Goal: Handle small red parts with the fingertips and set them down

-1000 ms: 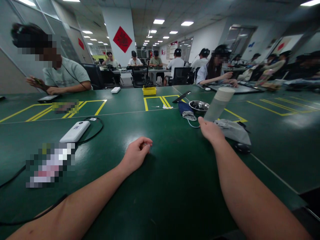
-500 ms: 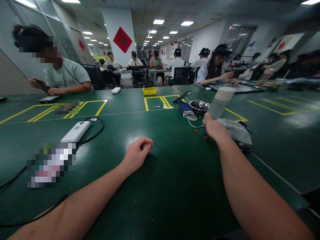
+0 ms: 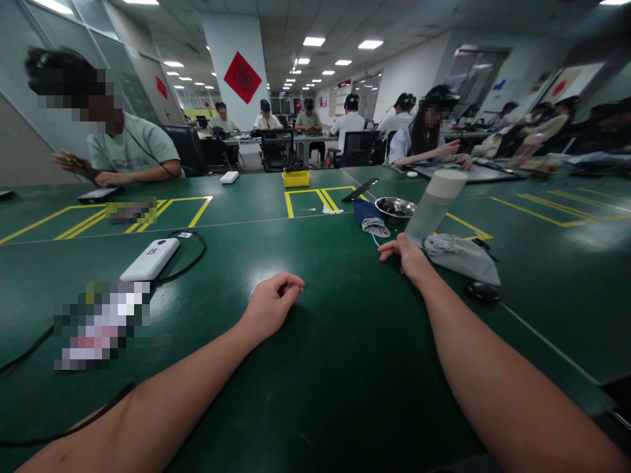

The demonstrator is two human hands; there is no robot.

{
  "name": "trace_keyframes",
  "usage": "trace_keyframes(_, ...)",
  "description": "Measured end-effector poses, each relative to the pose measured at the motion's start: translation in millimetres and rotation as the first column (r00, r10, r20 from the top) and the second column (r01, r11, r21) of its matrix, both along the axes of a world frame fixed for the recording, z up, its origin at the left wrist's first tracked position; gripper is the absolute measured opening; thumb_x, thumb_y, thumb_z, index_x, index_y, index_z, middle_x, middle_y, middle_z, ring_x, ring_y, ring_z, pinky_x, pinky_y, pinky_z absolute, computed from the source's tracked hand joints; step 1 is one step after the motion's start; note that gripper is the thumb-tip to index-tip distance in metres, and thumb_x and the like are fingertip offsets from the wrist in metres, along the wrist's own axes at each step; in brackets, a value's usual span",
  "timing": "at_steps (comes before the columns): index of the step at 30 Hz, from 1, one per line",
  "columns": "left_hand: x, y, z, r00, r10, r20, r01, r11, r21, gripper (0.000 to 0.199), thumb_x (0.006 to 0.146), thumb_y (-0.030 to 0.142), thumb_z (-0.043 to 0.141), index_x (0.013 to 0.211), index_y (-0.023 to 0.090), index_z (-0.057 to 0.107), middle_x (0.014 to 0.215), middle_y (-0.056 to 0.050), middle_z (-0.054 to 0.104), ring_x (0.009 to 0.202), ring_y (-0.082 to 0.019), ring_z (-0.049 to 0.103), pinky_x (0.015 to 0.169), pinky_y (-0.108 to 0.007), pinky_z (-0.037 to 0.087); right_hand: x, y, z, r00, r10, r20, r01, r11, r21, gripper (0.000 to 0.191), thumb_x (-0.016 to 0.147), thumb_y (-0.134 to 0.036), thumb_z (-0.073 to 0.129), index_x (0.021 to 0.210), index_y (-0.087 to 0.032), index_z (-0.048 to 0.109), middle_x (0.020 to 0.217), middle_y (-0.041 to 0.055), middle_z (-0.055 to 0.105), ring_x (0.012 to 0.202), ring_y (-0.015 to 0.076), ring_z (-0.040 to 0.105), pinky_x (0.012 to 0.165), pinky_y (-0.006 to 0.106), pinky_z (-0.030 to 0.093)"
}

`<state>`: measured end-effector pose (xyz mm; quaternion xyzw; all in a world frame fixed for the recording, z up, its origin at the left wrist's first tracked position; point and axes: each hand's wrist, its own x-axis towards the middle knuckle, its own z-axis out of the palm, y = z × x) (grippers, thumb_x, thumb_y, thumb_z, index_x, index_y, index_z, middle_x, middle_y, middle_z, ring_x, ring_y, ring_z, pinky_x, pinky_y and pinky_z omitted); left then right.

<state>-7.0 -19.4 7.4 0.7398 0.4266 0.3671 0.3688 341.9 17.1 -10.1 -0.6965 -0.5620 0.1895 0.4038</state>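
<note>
My left hand (image 3: 275,302) rests on the green table (image 3: 315,368). Its fingers are curled in to meet the thumb, and nothing shows between them. My right hand (image 3: 405,256) is just in front of a tall, translucent bottle (image 3: 434,207) with a pale lid, which stands upright. The fingers of that hand stretch leftward, apart, over the spot with small red bits, now mostly hidden. Right of the hand lies a grey cloth pouch (image 3: 461,257), and nearer me a black computer mouse (image 3: 482,292). Behind are a metal bowl (image 3: 394,209) with dark items and a blue-and-grey cloth bundle (image 3: 369,217).
On the left lie a white power bank (image 3: 150,259) with a black cable and a blurred-out flat object (image 3: 103,325). Farther back are a yellow box (image 3: 296,178), a black flat object (image 3: 360,190) and yellow tape lines. People sit at the far side.
My right hand has come away from the bottle, moving slightly left and down, with its fingers now spread out. The bottle stays standing. My left hand has hardly moved.
</note>
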Motion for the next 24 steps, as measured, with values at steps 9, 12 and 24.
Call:
trace_keyframes(9, -1, 1, -3.6, 1.000, -0.025, 0.000, 0.025, 1.000, -0.017, 0.016, 0.083, 0.023, 0.050, 0.090, 0.018, 0.064, 0.079, -0.003, 0.067, 0.065, -0.014, 0.062, 0.061, -0.026, 0.048, 12, -3, 3.8, 0.984, -0.144, 0.105, 0.141, 0.989, 0.039, 0.078, 0.083, -0.073, 0.018, 0.073, -0.014, 0.068, 0.052, 0.0052, 0.056, 0.051, 0.0170, 0.054, 0.055, 0.029, 0.040)
trace_keyframes(12, 0, 0, -2.3, 1.000, -0.018, -0.012, 0.018, 1.000, -0.016, 0.016, 0.083, 0.023, 0.050, 0.090, 0.018, 0.064, 0.079, -0.003, 0.067, 0.065, -0.014, 0.062, 0.062, -0.026, 0.048, 13, -2, 2.3, 0.984, -0.090, -0.151, 0.108, 0.988, 0.110, 0.076, 0.082, -0.075, 0.020, 0.074, -0.014, 0.065, 0.057, 0.0071, 0.060, 0.050, 0.0166, 0.056, 0.054, 0.029, 0.043)
trace_keyframes(24, 0, -1, -0.8, 0.999, -0.015, -0.035, 0.015, 1.000, 0.003, 0.018, 0.083, 0.023, 0.049, 0.089, 0.017, 0.065, 0.077, -0.002, 0.067, 0.065, -0.014, 0.061, 0.061, -0.025, 0.047, 6, 11, -7.6, 0.982, 0.146, -0.117, -0.126, 0.978, 0.169, 0.062, 0.085, -0.068, 0.034, 0.083, -0.016, 0.068, 0.080, 0.0077, 0.068, 0.073, 0.0180, 0.061, 0.071, 0.030, 0.046)
